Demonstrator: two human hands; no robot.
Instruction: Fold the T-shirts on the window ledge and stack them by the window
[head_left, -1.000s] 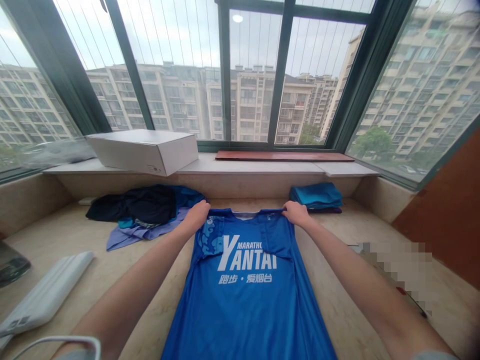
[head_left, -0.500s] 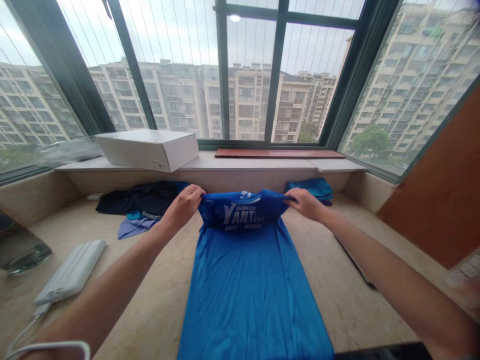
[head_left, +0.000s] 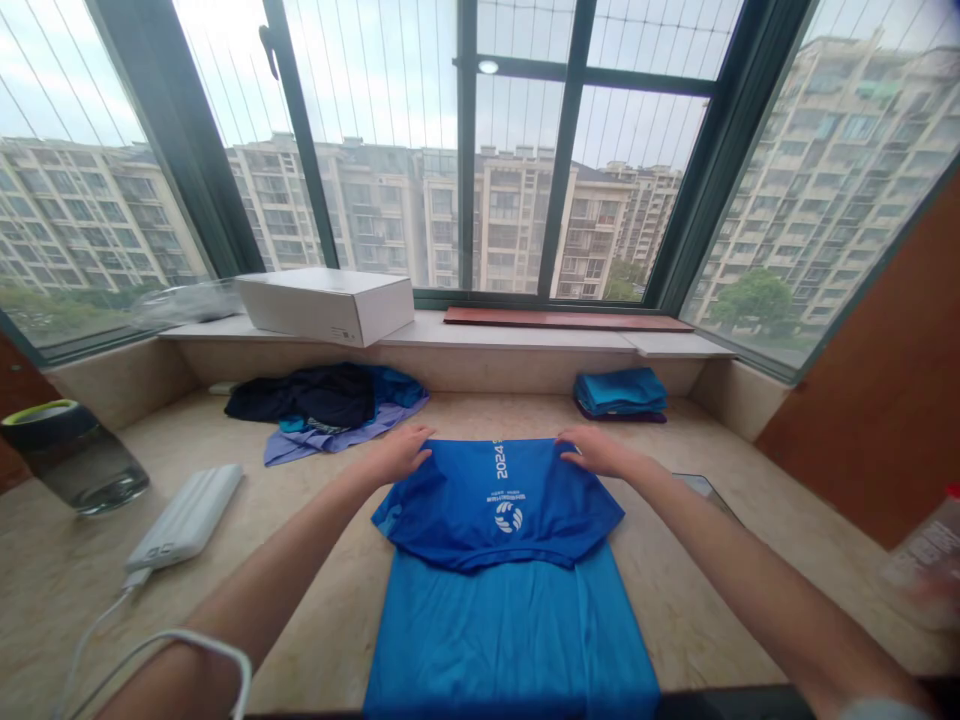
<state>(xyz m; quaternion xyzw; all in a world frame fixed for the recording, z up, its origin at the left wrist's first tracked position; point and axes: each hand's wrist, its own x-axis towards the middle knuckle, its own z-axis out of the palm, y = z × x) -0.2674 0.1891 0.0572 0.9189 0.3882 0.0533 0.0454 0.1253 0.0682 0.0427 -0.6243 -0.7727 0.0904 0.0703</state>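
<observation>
A blue T-shirt [head_left: 480, 625] lies lengthwise in front of me, its upper part folded down over the body. The folded part shows white "2024" lettering and a round white emblem, with the sleeves sticking out at both sides. My left hand [head_left: 401, 455] is closed at the left end of the fold, fingers pinching the fabric. At the right end of the same fold, my right hand [head_left: 592, 450] grips the cloth between thumb and fingers. The lower end of the shirt runs out of view at the bottom.
Dark and purple clothes [head_left: 322, 405] lie heaped at back left; folded clothes [head_left: 621, 393] are stacked at back right. A power bank [head_left: 187, 515] with a white cable and a water bottle [head_left: 75, 460] stand left. On the ledge sits a white box [head_left: 326, 305]. A phone-like slab [head_left: 701, 488] lies behind my right forearm.
Both hands have come down toward me with the shirt's top edge, which was held up off the surface and now lies folded over the body. The camera view has tilted up slightly.
</observation>
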